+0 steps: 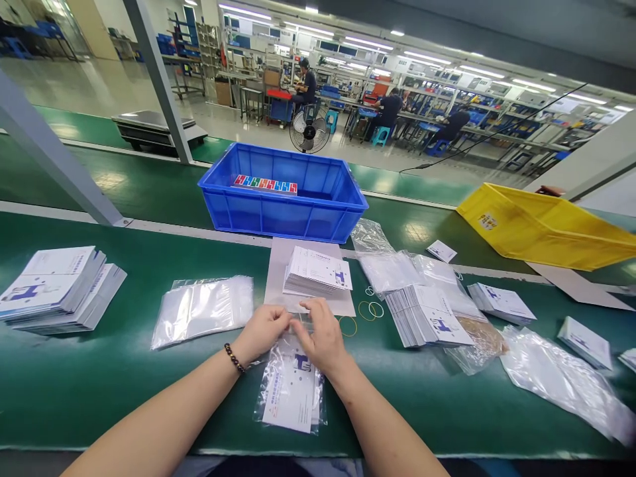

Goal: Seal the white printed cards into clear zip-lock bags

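Clear bag [282, 350] at fingers [284, 319] of left hand [263, 331], right hand [326, 339]; booklet [288, 401] below

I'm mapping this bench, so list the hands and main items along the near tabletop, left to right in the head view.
Left-end booklets, clear bag pile, left hand, right hand, slumped booklets, smaller booklet stack, another small booklet stack.

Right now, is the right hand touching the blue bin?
Apart: the head view shows the right hand short of the blue bin, with a booklet stack between them.
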`<state>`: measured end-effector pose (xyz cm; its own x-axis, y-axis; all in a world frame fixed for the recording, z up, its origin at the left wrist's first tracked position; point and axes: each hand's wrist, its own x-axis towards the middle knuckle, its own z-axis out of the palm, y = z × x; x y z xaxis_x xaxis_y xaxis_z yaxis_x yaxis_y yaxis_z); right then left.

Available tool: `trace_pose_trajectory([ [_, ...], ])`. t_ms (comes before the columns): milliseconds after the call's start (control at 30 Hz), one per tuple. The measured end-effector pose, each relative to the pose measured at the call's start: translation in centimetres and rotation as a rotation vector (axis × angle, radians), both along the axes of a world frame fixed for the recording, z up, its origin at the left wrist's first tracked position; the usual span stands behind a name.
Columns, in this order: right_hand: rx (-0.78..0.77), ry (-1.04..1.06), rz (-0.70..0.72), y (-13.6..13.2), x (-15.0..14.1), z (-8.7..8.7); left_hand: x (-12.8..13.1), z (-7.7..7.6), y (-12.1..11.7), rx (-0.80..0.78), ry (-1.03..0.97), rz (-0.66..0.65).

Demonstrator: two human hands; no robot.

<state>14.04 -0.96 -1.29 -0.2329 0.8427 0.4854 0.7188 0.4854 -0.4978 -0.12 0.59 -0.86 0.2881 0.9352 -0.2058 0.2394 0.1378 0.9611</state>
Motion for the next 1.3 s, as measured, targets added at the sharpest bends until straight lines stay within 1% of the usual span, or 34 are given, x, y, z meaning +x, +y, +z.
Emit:
trace_pose_trajectory([
  [67,0.026,-0.058,0.105,-0.3,-0.1,0.1,-0.3,0.0,0.3,-0.078,-0.036,0.045],
  [100,0.018,-0.089,0.135,-0.3,-0.1,0.1,-0.5,0.1,0.4,-0.092,-0.031,0.057],
  [133,-0.001,-0.104,0.155,-0.3,0.0,0.1,-0.8,0.3,0.4,-0.062,-0.011,0.067],
  [167,-0.029,-0.098,0.170,-0.2,0.2,0.1,-1.0,0.5,0.4,0.023,0.021,0.079],
  [233,-0.112,-0.031,0.211,0.0,0.8,0.4,-1.6,1.2,0.3,0.324,0.113,0.053],
  [267,-0.165,0.012,0.241,0.1,1.2,0.7,-1.8,1.6,0.3,0.481,0.164,-0.005],
  [300,-0.226,0.053,0.275,0.2,1.7,1.0,-2.1,2.0,0.2,0.603,0.217,-0.093],
  [333,-0.295,0.088,0.307,0.2,2.1,1.4,-2.3,2.3,0.2,0.674,0.270,-0.197],
  [367,-0.369,0.115,0.332,0.2,2.5,1.8,-2.6,2.6,0.2,0.697,0.323,-0.289],
  [400,-0.438,0.133,0.350,0.3,2.9,2.2,-2.8,2.8,0.2,0.689,0.373,-0.351],
  [467,-0.533,0.156,0.377,0.4,3.7,2.9,-3.2,3.1,0.3,0.633,0.440,-0.385],
  [500,-0.543,0.173,0.380,0.5,4.0,3.1,-3.4,3.2,0.4,0.594,0.451,-0.381],
  [533,-0.517,0.205,0.354,0.7,4.4,3.1,-3.5,3.2,0.5,0.549,0.449,-0.374],
  [567,-0.458,0.256,0.277,0.9,4.8,3.0,-3.6,3.1,0.6,0.500,0.437,-0.368],
  [600,-0.376,0.324,0.145,1.3,5.2,2.7,-3.7,3.0,0.6,0.449,0.418,-0.363],
  [667,-0.197,0.477,-0.221,2.3,6.0,1.8,-3.6,2.6,0.6,0.358,0.371,-0.360],
  [700,-0.139,0.547,-0.385,2.9,6.4,1.2,-3.5,2.5,0.6,0.326,0.348,-0.364],
  [733,-0.127,0.608,-0.469,3.5,6.7,0.6,-3.3,2.3,0.5,0.300,0.326,-0.376],
  [767,-0.155,0.673,-0.495,4.1,6.9,0.0,-3.1,2.2,0.5,0.280,0.308,-0.392],
  [833,-0.251,0.804,-0.444,5.0,7.2,-0.8,-2.7,1.9,0.3,0.249,0.290,-0.431],
  [867,-0.274,0.871,-0.413,5.3,7.2,-1.0,-2.5,1.9,0.2,0.239,0.286,-0.450],
  [900,-0.267,0.936,-0.393,5.4,7.1,-1.0,-2.3,1.8,0.2,0.234,0.280,-0.465],
  [1000,-0.144,1.107,-0.377,5.2,6.8,-0.5,-2.0,1.6,0.1,0.229,0.256,-0.474],
  [1067,-0.117,1.166,-0.354,4.7,6.7,0.0,-2.0,1.4,0.1,0.228,0.224,-0.457],
  [1167,-0.213,1.116,-0.288,3.9,6.6,0.7,-2.0,1.2,0.3,0.226,0.157,-0.417],
  [1300,-0.418,0.918,-0.163,3.0,6.3,1.4,-1.9,1.0,0.3,0.195,0.058,-0.339],
])
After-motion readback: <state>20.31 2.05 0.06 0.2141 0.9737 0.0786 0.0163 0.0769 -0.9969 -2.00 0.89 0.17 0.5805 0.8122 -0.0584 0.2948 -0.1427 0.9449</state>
